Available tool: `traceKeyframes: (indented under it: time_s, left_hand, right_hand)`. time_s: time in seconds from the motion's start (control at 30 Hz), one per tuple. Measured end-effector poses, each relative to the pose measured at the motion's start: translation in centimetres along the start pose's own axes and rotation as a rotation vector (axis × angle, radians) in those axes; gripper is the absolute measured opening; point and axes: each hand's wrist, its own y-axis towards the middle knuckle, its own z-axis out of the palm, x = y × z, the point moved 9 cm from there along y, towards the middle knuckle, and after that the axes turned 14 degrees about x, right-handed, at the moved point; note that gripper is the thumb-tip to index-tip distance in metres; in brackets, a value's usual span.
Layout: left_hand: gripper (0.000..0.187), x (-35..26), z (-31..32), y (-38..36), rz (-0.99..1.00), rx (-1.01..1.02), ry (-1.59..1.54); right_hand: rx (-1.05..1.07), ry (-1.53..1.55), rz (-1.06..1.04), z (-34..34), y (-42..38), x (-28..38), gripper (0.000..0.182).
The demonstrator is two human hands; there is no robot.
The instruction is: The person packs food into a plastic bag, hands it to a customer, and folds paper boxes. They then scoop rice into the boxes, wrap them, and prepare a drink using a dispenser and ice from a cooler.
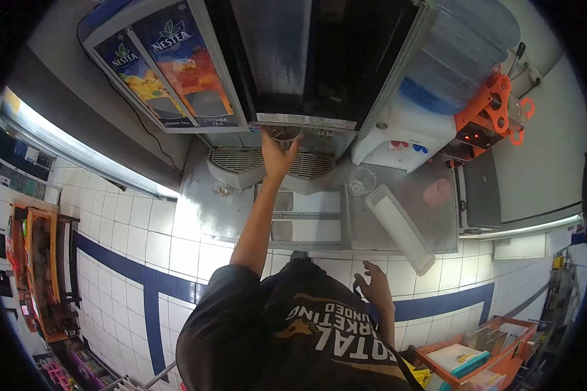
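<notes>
Cup (284, 133) sits at upper centre of the frame, under the dark dispenser (319, 58); our left hand (277, 153) grips it from below, fingers wrapped round its wall. Drip grille (235, 159) lies directly beneath. Left of it we note the Nestea machine (169, 58); right of it the water cooler (411, 124) and an orange press (496, 111). A white tray (401, 228) lies slantwise on the steel surface (195, 208), beside a glass (361, 182). Right hand (375, 287) hangs spread and empty below the surface edge, over tiled wall (124, 234).
</notes>
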Motion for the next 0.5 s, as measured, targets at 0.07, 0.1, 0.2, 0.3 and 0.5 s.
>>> traceKeyframes:
  time_s: [0.07, 0.1, 0.2, 0.3, 0.5]
  left_hand:
    - [0.082, -0.6, -0.2, 0.0, 0.007, -0.008, 0.016]
    - [0.082, -1.1, -0.4, 0.0, 0.009, -0.011, 0.023]
    - [0.081, -0.3, -0.1, 0.0, -0.052, 0.011, -0.116]
    - [0.081, -0.5, -0.2, 0.0, -0.035, 0.004, -0.060]
    - [0.078, -1.1, -0.3, 0.0, -0.019, -0.012, -0.107]
  right_hand:
    - [0.009, 0.004, 0.004, 0.1, 0.2, -0.3, 0.054]
    - [0.018, 0.010, 0.005, 0.2, 0.2, -0.2, 0.054]
    - [0.027, 0.016, 0.021, 0.0, 0.1, 0.2, 0.054]
    - [0.030, 0.017, 0.049, -0.3, 0.0, 0.5, 0.054]
    - [0.035, 0.019, 0.059, 0.1, 0.3, -0.3, 0.053]
